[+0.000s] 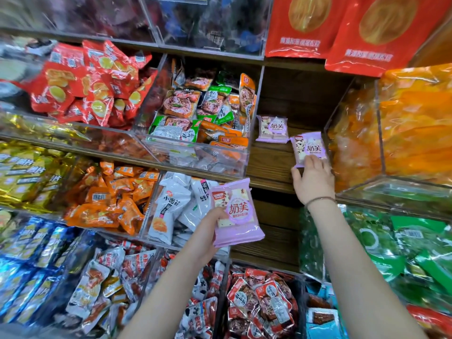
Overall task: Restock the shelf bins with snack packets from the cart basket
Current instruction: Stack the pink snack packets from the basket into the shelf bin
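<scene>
Right hand pinches a purple packet by its lower edge, long axis upright, over the bare wooden shelf gap; a shelved packet lies at 10 o'clock, near. Left hand clamps a packet stack, farther from the gap

Glossy plastic packets, wooden shelf

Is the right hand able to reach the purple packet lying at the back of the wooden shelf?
Probably yes: the right hand is already at that open shelf, nothing blocks the packet, though its fingers hold another.
</scene>
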The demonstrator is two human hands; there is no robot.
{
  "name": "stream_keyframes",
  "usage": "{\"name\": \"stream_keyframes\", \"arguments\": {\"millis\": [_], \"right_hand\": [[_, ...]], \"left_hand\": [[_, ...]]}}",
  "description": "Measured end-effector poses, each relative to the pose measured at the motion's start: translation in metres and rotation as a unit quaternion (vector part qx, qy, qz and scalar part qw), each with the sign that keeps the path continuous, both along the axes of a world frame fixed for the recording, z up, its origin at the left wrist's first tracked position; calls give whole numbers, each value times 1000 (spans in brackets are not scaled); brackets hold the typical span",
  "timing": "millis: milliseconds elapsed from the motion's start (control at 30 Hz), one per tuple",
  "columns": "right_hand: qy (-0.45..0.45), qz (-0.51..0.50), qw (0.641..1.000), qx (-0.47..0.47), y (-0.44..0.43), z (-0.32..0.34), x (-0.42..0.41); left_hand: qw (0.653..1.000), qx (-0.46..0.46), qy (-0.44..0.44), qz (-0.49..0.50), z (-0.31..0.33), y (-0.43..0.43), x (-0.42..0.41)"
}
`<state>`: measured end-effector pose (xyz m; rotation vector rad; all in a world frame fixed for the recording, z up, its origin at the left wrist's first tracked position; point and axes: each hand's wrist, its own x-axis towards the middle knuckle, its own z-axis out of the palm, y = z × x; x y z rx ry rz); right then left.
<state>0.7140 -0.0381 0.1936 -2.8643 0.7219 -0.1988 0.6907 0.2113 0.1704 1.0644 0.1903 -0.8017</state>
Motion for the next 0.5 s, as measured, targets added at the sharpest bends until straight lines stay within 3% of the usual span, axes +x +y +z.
{"name": "stream_keyframes", "arguments": {"millis": [267, 500], "right_hand": [[28, -24, 999, -19, -13, 1, 25], [38, 1, 999, 29, -26, 5, 57]], "left_hand": [[1000, -4, 6, 1, -3, 4, 3], [1000, 20, -11, -9, 1, 3, 4]]}}
